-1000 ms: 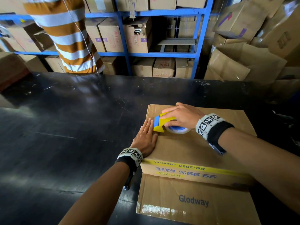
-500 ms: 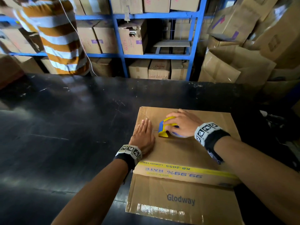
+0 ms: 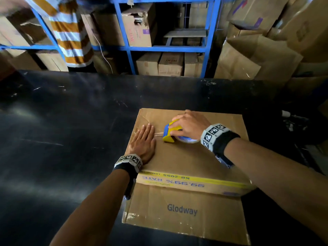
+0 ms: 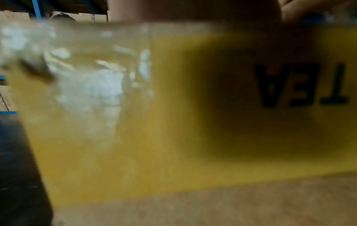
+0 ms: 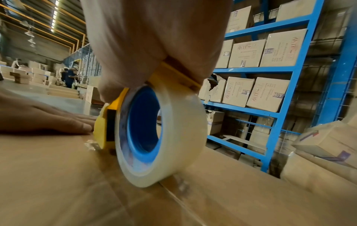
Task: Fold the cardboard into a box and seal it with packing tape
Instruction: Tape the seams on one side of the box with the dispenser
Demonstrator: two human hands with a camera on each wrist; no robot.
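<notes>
Box [image 3: 188, 157] flat on table [image 3: 71, 139], seam running left to right. Right hand [image 3: 190, 126] curled round dispenser [image 3: 171, 133] on the seam near mid-top; tape [image 3: 158, 134] stretched leftward to left hand [image 3: 143, 144], fingers spread flat, pinning the start. Untaped seam to the right, nearer right hand.

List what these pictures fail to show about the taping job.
- Seam under the tape dispenser: head view, hidden by right hand and roll.
- Left hand: left wrist view, cut off by the top edge; the box side fills it, blurred.
- Small print on the box's yellow band: head view, too small.
</notes>
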